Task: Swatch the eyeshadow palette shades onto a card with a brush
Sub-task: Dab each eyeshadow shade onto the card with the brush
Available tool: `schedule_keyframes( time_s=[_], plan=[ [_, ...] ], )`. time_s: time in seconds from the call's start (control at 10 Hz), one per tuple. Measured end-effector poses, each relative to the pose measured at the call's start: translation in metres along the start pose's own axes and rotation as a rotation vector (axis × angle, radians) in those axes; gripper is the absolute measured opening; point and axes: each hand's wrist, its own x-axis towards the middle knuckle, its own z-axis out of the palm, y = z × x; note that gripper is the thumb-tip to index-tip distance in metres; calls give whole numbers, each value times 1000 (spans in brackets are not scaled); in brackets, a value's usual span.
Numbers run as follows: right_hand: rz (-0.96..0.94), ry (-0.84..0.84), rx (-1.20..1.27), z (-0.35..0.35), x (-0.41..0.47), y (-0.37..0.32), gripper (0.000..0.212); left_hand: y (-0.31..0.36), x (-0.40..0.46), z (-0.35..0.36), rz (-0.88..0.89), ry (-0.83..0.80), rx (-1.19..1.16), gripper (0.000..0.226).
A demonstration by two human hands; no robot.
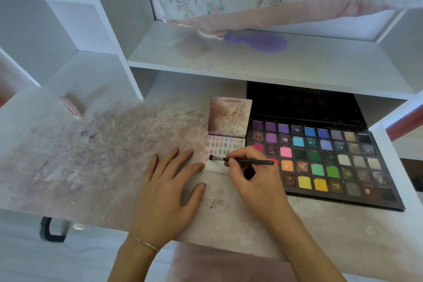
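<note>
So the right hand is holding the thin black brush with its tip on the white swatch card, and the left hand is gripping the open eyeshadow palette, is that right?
Not quite. In the head view the left hand lies flat on the stained desk, fingertips at the edge of the white swatch card, not on the open eyeshadow palette. The right hand does hold the thin black brush tip-down on the card.

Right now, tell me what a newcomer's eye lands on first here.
The big black eyeshadow palette of bright square pans lies open at right on the powder-stained white desk. Beside it, the right hand holds a thin black brush to the small white swatch card, which the left hand steadies.
</note>
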Motion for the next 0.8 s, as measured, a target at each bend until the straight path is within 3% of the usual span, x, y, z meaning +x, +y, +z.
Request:
schedule_keyframes(
  time_s=[0.7,0.8],
  plan=[
    [2,-27,1,-2,1,-1,23,-1,1,2,8,23,17,42],
    [6,-15,2,-1,1,-1,15,-1,1,2,12,23,17,41]
  ],
)
